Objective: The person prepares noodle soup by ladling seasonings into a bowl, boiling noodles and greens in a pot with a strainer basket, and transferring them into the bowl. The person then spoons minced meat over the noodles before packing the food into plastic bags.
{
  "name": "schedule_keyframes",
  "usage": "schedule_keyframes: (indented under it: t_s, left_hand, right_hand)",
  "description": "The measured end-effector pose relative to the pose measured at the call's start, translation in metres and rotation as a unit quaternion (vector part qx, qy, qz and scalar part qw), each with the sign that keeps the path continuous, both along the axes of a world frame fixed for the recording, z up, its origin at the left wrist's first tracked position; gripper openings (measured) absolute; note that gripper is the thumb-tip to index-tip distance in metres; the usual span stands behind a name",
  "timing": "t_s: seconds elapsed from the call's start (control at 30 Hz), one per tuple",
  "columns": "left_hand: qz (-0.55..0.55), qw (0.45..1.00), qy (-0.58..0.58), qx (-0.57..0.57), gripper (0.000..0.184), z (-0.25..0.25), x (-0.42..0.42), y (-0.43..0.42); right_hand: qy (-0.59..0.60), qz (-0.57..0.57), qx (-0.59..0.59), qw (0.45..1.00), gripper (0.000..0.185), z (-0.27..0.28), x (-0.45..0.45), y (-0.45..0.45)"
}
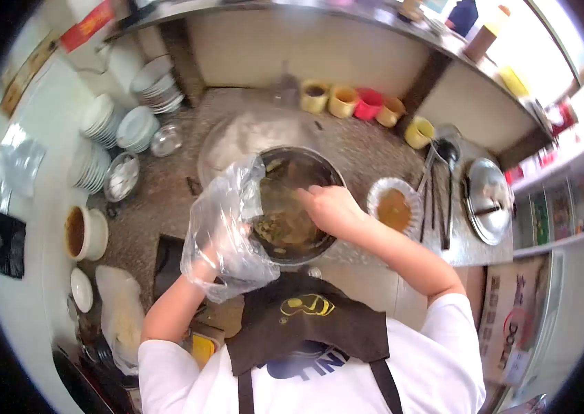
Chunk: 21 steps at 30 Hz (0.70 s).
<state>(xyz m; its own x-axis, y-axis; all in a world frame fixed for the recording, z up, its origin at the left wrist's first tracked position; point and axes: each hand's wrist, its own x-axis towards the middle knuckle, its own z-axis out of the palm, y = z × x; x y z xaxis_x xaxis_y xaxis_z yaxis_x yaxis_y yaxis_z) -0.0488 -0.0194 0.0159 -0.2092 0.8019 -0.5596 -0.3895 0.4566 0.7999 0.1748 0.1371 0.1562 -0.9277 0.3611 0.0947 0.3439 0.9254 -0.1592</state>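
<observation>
the pot is right up at the counter's near edge, with brownish food and liquid inside. on my remote feed i've got the left hand behind a crumpled clear bag that overlaps the pot's left rim. plastic blurs it all, so i can't tell how those fingers grip. the right hand is over the pot's right side, fingers curled in, but i can't make out if they're clenched on anything. past the pot toward the far edge there's a white heap, pretty smeary from here. 5 cups stand along the far edge, 1 of them red. going right from the pot: a fluted dish of orange-brown sauce, a black ladle, then a round metal lid near the right edge.
</observation>
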Motion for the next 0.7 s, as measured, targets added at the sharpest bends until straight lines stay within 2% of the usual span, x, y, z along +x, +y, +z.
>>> schedule_keyframes:
  t_s: [0.03, 0.1, 0.17, 0.2, 0.23, 0.3, 0.33, 0.37, 0.4, 0.43, 0.5, 0.53, 0.6, 0.67, 0.7]
  left_hand:
    - [0.012, 0.999, 0.006, 0.032, 0.021, -0.005, 0.022, 0.014]
    - [0.017, 0.998, 0.01, 0.062, 0.021, -0.004, 0.056, 0.032]
    - [-0.057, 0.986, 0.119, 0.104, 0.024, 0.006, 0.073, 0.046]
    - [-0.082, 0.977, 0.157, 0.12, 0.025, 0.009, 0.081, 0.055]
    - [-0.161, 0.958, 0.224, 0.076, 0.032, 0.011, 0.088, 0.063]
    - [-0.242, 0.926, 0.289, 0.026, 0.038, 0.029, 0.108, 0.069]
    - [-0.19, 0.915, 0.321, 0.154, 0.037, 0.053, 0.129, 0.07]
    - [-0.163, 0.904, 0.332, 0.217, 0.037, 0.057, 0.134, 0.072]
    - [-0.137, 0.887, 0.344, 0.278, 0.036, 0.062, 0.14, 0.073]
    - [-0.169, 0.892, 0.35, 0.231, 0.037, 0.051, 0.136, 0.074]
    - [-0.201, 0.895, 0.355, 0.182, 0.038, 0.036, 0.132, 0.071]
    - [-0.19, 0.922, 0.298, 0.156, 0.038, 0.03, 0.13, 0.066]
    - [-0.177, 0.946, 0.239, 0.127, 0.039, 0.015, 0.123, 0.06]
    - [-0.101, 0.986, 0.108, 0.074, 0.036, -0.003, 0.117, 0.057]
    - [-0.097, 0.987, 0.106, 0.072, 0.036, 0.011, 0.127, 0.056]
  right_hand:
    - [-0.001, -0.019, -0.005, 1.0, 0.027, -0.004, 0.025, 0.004]
    - [0.041, 0.056, -0.012, 0.998, 0.022, -0.009, 0.069, 0.01]
    - [0.05, 0.034, -0.01, 0.998, 0.021, -0.01, 0.098, 0.017]
    - [0.039, -0.041, 0.011, 0.998, 0.023, -0.008, 0.111, 0.021]
    - [0.029, -0.115, 0.031, 0.992, 0.024, -0.007, 0.121, 0.024]
    - [0.037, -0.135, 0.032, 0.99, 0.023, -0.009, 0.132, 0.031]
    - [0.01, -0.119, 0.018, 0.993, 0.024, -0.013, 0.134, 0.032]
    - [-0.021, -0.103, 0.003, 0.994, 0.026, -0.014, 0.134, 0.034]
    - [-0.002, -0.083, 0.005, 0.997, 0.026, -0.013, 0.139, 0.03]
    - [0.0, -0.085, 0.003, 0.996, 0.026, -0.011, 0.145, 0.025]
    - [-0.039, -0.008, -0.01, 0.999, 0.029, -0.007, 0.159, 0.012]
    - [-0.032, 0.006, 0.007, 0.999, 0.034, -0.006, 0.167, 0.007]
    - [-0.022, 0.002, -0.005, 1.0, 0.037, -0.004, 0.185, 0.009]
    - [0.011, -0.013, -0.009, 1.0, 0.039, -0.001, 0.199, 0.015]
    - [0.013, -0.024, -0.013, 1.0, 0.038, 0.001, 0.203, 0.019]
